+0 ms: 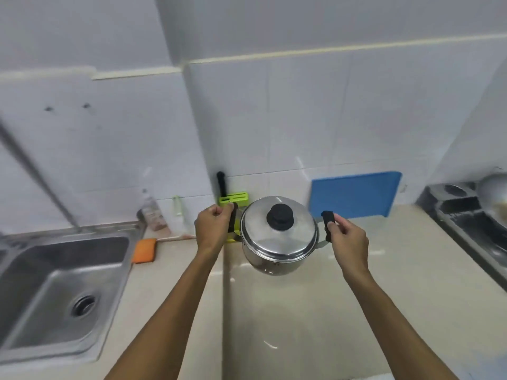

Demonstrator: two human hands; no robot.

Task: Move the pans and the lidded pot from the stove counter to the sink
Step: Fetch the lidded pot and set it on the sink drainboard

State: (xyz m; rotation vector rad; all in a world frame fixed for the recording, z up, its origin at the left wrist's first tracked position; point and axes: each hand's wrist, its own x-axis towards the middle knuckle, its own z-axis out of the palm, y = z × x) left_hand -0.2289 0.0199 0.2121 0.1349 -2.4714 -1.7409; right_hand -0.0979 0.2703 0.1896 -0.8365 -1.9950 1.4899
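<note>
A steel lidded pot (277, 252) with a black knob on its lid hangs in the air above the beige counter, between the sink and the stove. My left hand (212, 227) grips its left black side handle and my right hand (347, 238) grips its right black side handle. The steel sink (55, 272) lies at the lower left and its basin holds nothing. At the right edge, the black stove (466, 212) carries a steel pan (495, 192), only partly in view.
An orange sponge (144, 251) lies beside the sink. A green knife block (233, 200), a bottle (152, 213) and a blue cutting board (355, 194) stand against the tiled wall. The faucet (35, 171) slants over the sink.
</note>
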